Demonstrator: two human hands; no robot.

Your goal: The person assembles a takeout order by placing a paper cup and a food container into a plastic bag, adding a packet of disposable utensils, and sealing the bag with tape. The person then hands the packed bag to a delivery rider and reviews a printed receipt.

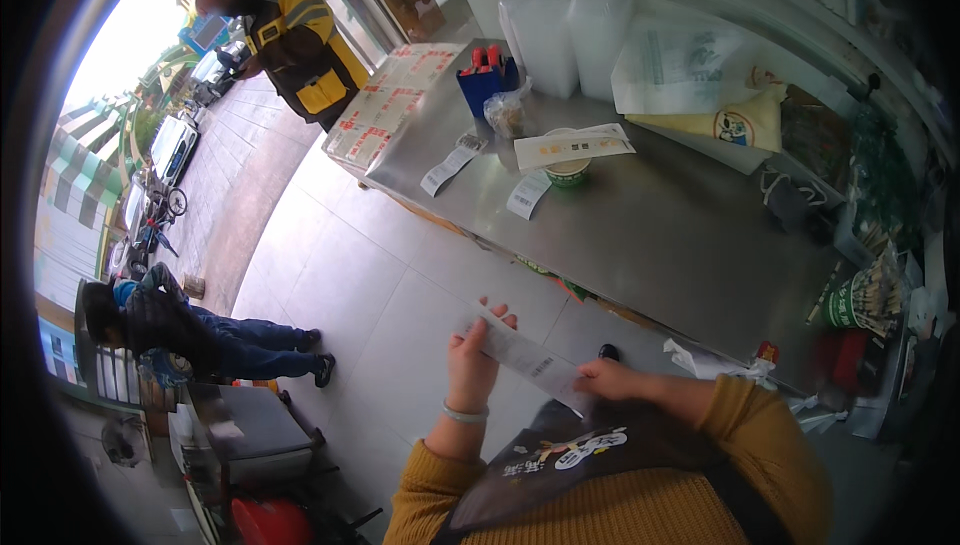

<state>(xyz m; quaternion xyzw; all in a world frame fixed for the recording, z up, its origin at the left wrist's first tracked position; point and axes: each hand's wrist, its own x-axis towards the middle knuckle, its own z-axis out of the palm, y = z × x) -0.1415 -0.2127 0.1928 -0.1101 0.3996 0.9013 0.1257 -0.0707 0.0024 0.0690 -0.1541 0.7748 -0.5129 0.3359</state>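
Note:
A long white paper receipt (525, 353) is stretched between my two hands, in front of my dark apron (570, 455). My left hand (480, 342) pinches its upper end, thumb on top. The lower end is held by my right hand (609, 380). Printed text and a barcode show on the paper. Beyond my hands, on the steel counter (660, 245), a green-and-white paper bowl (568, 173) stands with a printed paper sleeve (574, 147) lying across its top. Two more slips lie near it: one receipt (528, 194) beside the bowl, another receipt (450, 170) farther left.
A taped carton (397, 102) adjoins the counter's far end. A blue box (486, 83), stacked plastic containers (536, 42) and a tub of wrapped chopsticks (862, 297) stand on the counter. One person (292, 42) in a yellow-and-black jacket stands outside; another person (202, 327) is at the left.

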